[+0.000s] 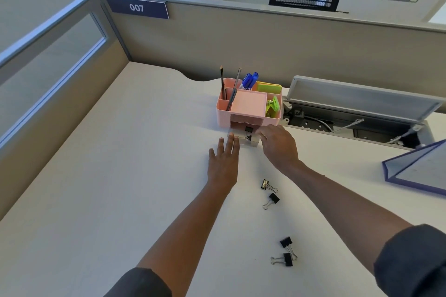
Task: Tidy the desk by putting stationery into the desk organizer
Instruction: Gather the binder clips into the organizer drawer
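Both hands meet at the pink desk organizer's (248,106) pulled-out drawer (243,140): left hand (223,159) flat-fingered steadying it, right hand (277,143) loosely curled above (grasp unclear). Four binder clips (270,194) wait nearer the person on the table (120,176).

Pale, off-white desk (120,176) bounded by grey partition panels at the back and left, with a curved notch cut into the far edge. Resting on it near the back: pink desk organizer (224,117), its small clear drawer (252,142) pulled out onto the surface. Scattered on the near right: four black binder clips, one (266,184) just beside another (273,199), and further forward a touching pair (286,242) and (287,259). At the right edge, a blue-bordered folder (415,171). Set into the desk behind it, an open cable hatch (362,125) with its grey lid raised.
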